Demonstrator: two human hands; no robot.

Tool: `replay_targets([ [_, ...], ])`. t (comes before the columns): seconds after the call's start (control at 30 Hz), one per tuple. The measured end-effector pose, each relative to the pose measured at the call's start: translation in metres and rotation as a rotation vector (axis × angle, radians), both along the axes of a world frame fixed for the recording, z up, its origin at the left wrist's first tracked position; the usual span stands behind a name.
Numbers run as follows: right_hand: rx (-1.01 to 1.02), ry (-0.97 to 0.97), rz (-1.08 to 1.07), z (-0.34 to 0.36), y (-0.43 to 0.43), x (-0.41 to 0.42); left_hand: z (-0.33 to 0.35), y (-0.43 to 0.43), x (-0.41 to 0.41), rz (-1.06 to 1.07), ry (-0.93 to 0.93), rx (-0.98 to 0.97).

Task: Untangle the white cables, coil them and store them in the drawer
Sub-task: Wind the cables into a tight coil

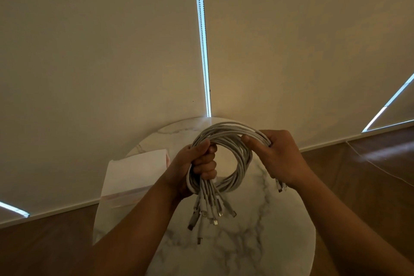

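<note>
cables (226,132): white, reads slightly grey in this light, braided-looking texture. Plug ends (220,213): silver metal on white housings. tabletop (257,244): white marble pattern, grey veining, a few tan veins at the far edge. Sheet (132,175) on it: plain white, pinkish along two edges. Blinds (89,51): plain beige. Gap between them (200,29): bright blue-white. Bead chain (204,29): dark grey. Floor (369,163): dark brown wood. Skirting (67,208): white.

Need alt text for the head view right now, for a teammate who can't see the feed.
Two hands hold a coil of white cables above a round marble table, left hand gripping its left side, right hand its right. Its connector ends dangle below; a white sheet lies on the table's left.
</note>
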State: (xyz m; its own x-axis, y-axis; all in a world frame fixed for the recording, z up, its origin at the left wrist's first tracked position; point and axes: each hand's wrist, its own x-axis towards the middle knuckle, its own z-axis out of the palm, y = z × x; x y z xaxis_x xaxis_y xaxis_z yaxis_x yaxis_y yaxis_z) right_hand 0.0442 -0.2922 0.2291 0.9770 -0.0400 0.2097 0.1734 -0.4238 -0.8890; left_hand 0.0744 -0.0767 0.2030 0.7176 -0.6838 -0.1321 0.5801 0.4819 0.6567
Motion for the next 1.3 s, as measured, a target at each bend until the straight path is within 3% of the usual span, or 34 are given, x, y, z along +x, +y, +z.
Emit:
replay_targets([
  [0.2,-0.188,-0.128,-0.074,0.023,-0.003,0.009,-0.003,0.000,0.006,-0.012,-0.064,0.167],
  [0.4,-0.289,-0.113,-0.019,-0.003,0.009,0.001,0.007,-0.001,0.011,0.053,0.004,-0.008],
  [0.6,-0.213,-0.054,0.000,-0.030,0.016,-0.008,0.005,-0.010,0.004,0.074,0.080,-0.072],
  [0.73,-0.048,0.104,0.022,-0.032,0.029,-0.012,0.003,-0.011,-0.002,0.126,0.099,-0.109],
  [0.87,0.264,0.229,0.186,-0.009,0.034,-0.010,-0.005,-0.005,-0.001,-0.025,0.164,-0.348],
  [0.93,0.247,0.181,0.208,-0.007,0.035,-0.010,-0.005,-0.002,-0.001,-0.056,0.167,-0.391],
  [1.0,0.146,0.098,0.143,-0.013,0.038,-0.008,-0.005,-0.001,-0.004,-0.032,0.146,-0.332],
  [1.07,0.067,0.037,0.074,-0.017,0.040,-0.007,-0.006,0.000,-0.010,0.088,0.108,-0.143],
  [1.3,0.068,0.019,-0.005,-0.018,0.040,-0.007,0.013,0.000,-0.019,0.250,0.070,0.218],
])
